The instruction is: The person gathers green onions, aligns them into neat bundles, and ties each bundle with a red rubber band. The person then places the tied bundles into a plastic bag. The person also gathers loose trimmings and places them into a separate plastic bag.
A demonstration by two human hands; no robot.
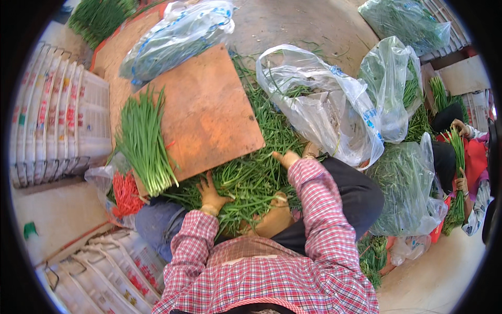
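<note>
My left hand [211,196] has its fingers spread over loose green stalks [239,192] in front of me, close to the near edge of a square reddish-brown board [208,117]. My right hand [289,159] is at the right side of the same pile of greens, one digit pointing left. Its other fingers are hard to make out, so I cannot tell if it grips any stalks. A bunch of green chives [145,145] lies along the board's left side, pale cut ends towards me. A small red strip [170,145] shows beside it.
An opened clear plastic bag [333,106] lies at front right, near filled bags of greens [400,188]. Red ties [127,192] hang at the board's left. Stacked white crates [62,117] stand at left. On the right, another person's hands [461,182] hold a bunch of stalks.
</note>
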